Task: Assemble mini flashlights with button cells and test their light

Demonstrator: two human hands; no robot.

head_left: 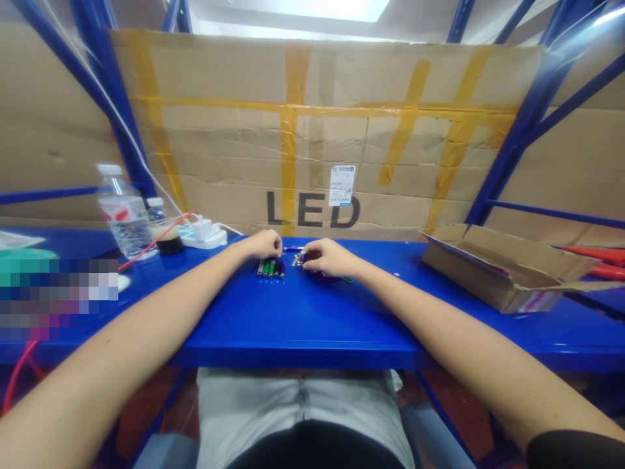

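Observation:
My left hand is closed, its fingers curled at the far end of a row of small shiny tubes. Silver, green and dark purple tubes lie side by side there, pointing toward me. Just right of them, my right hand pinches its fingertips together beside a little heap of small silvery metal pieces. What either hand holds is too small or hidden to make out. Between the hands, a slim purple tube lies crosswise. Some thin coloured items show partly beneath my right hand.
The blue tabletop carries an open cardboard box at right, with red items beyond. At left stand a water bottle, a dark-liquid bottle and a white power strip with cables. A large taped carton closes off the back.

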